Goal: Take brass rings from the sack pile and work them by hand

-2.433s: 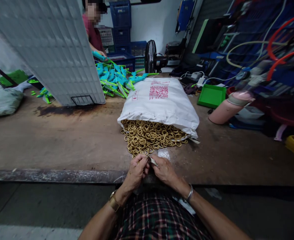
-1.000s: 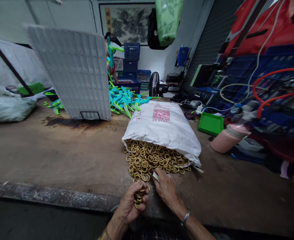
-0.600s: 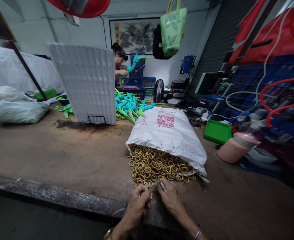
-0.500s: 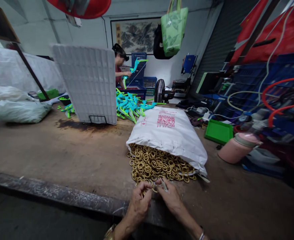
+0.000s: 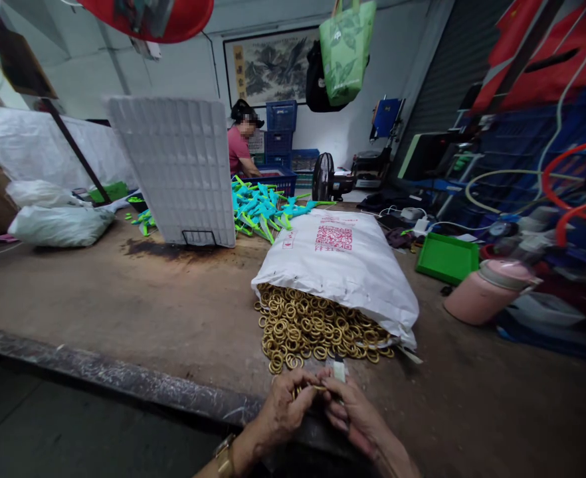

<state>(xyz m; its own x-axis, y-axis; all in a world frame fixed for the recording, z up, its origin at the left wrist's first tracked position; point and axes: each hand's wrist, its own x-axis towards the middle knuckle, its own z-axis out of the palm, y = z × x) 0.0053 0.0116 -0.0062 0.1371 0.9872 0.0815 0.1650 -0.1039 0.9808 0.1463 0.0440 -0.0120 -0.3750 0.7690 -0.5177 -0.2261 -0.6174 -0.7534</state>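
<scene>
My left hand (image 5: 284,406) is closed on a few gold-coloured rings (image 5: 297,393), with thumb and forefinger pinching one at the fingertips. Against it, my right hand (image 5: 357,413) is curled, its fingertips meeting the same pinched ring. A pale, flat, strip-like tool (image 5: 339,370) sticks up from between the right hand's fingers; its lower part is hidden. Just beyond both hands, a heap of gold-coloured rings (image 5: 313,325) spills from the mouth of a white sack (image 5: 367,272) with red print, lying on the workbench (image 5: 173,312).
A ribbed white panel (image 5: 173,172) stands upright at left. Behind the sack lie turquoise and green plastic parts (image 5: 258,209). A green tray (image 5: 447,257) and a pink bottle (image 5: 489,292) are at right. One person (image 5: 238,146) is at the back beside a black fan (image 5: 324,178).
Both hands have come nearer the bench's front edge, and their fingertips now meet at a ring. The person at the back has lowered a turquoise and green part out of sight.
</scene>
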